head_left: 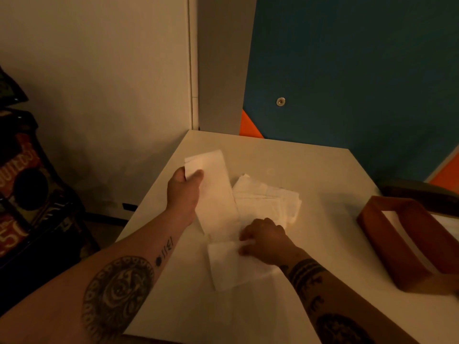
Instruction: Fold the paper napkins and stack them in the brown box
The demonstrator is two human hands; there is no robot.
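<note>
Dimly lit | left hand pinches a long napkin's far end | right hand apparently pinches its near end | napkin pile alongside | brown box right.

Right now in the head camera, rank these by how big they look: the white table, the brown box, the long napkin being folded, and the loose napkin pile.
1. white table
2. brown box and long napkin: look alike, and the frame cuts the box off, so unranked
3. napkin pile
</note>
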